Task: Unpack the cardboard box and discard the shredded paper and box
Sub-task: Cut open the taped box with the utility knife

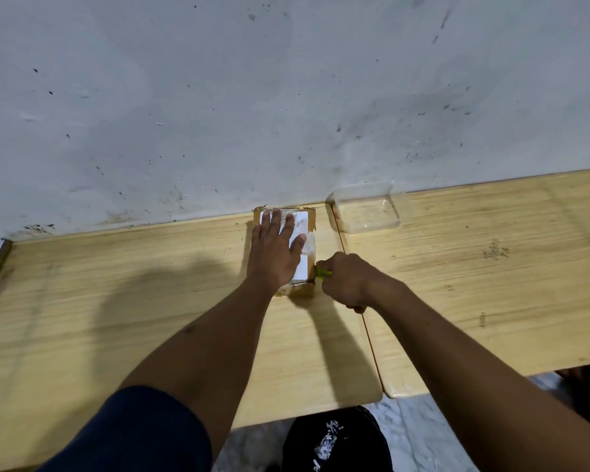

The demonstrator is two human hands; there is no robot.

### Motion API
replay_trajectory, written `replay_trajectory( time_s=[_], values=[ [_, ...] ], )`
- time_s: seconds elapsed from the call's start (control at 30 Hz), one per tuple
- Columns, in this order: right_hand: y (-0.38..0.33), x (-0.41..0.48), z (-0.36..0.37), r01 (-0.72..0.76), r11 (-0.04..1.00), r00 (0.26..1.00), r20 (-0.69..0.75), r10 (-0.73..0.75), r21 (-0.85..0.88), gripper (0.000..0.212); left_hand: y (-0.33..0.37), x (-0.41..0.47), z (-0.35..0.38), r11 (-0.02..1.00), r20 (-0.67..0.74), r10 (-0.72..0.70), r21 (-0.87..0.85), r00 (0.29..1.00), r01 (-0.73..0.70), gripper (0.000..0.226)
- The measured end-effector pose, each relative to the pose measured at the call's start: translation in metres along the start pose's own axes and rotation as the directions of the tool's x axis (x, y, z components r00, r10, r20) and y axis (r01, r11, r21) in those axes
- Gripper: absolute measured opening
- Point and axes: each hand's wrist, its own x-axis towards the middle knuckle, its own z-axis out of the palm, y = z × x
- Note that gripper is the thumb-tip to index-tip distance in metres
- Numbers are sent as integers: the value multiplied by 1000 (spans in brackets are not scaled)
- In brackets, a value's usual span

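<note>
Nearest the camera, a dark blue sleeve (130,434) is seen at the lower left, and a black bin bag (338,441) flecked with white shreds is seen on the floor below the table edge. Two light wooden tables (116,318) are set side by side against a scuffed white wall (286,97). A taped cardboard box (304,233) bearing a white label is laid on the left table, close to the wall. It is pressed down by the left hand (275,253), spread flat with the fingers open. A yellow-green box cutter (322,274) is gripped in the closed right hand (348,281) at the box's near right corner. A clear plastic container (368,209) is placed just right of the box.
</note>
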Motion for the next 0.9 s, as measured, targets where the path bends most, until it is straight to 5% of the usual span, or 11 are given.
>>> replay_trajectory(
  time_s=[0.27,0.5,0.73,0.9],
  values=[
    [-6,-10,7,-16,999,999,-38,15,-40,8,2,-2,-6,1000,34,-5,4,999,5,59],
    [35,-12,-45,-104,907,995,44,94,409,47,-6,0,-21,993,108,55,-112,993,-43,56],
    [60,5,-36,-134,862,990,32,136,489,45,-30,17,-31,895,123,445,-14,887,-446,60],
    [67,21,-23,-135,859,990,31,138,494,55,-32,8,-10,907,-11,404,-122,915,-402,56]
  ],
)
